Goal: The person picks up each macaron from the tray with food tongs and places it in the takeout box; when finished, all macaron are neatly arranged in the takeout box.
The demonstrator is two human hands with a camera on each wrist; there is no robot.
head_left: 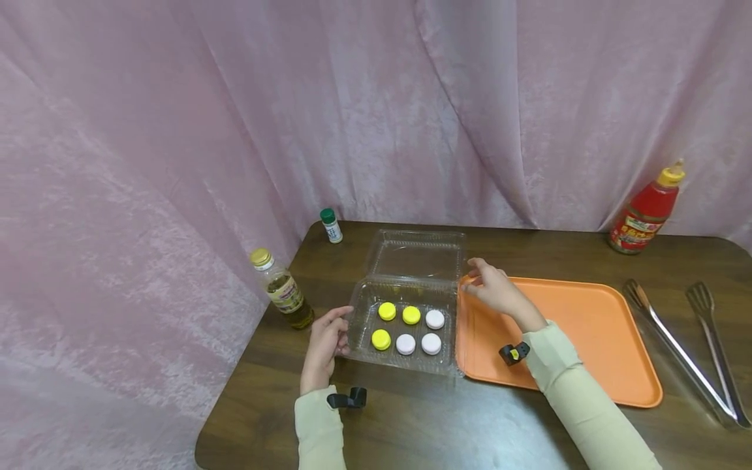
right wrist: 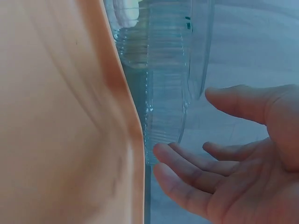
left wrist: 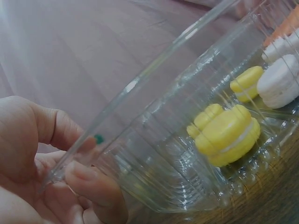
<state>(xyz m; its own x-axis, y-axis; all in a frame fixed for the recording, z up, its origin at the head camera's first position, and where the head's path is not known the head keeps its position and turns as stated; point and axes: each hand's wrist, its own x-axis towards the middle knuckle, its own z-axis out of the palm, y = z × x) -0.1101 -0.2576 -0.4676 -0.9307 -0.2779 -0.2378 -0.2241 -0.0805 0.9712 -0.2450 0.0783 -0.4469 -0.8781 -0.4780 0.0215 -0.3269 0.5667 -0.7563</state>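
Note:
A clear plastic clamshell container (head_left: 402, 363) lies with its lid (head_left: 417, 258) folded back toward the curtain. Inside sit three yellow macarons (head_left: 380, 339) and three white macarons (head_left: 431, 344) in two rows. My left hand (head_left: 326, 343) holds the container's left rim; the left wrist view shows the rim between thumb and fingers (left wrist: 96, 189). Over the far left corner of an orange tray (head_left: 578, 326), my right hand (head_left: 495, 287) is apart from the container's right side. Its fingers are spread and nothing is between them in the right wrist view.
An oil bottle (head_left: 286, 294) stands left of the container, and a small green-capped shaker (head_left: 331, 226) is at the back left. A red sauce bottle (head_left: 643, 212) stands at the back right. Metal tongs (head_left: 675, 346) and another long metal utensil (head_left: 713, 346) lie right of the tray.

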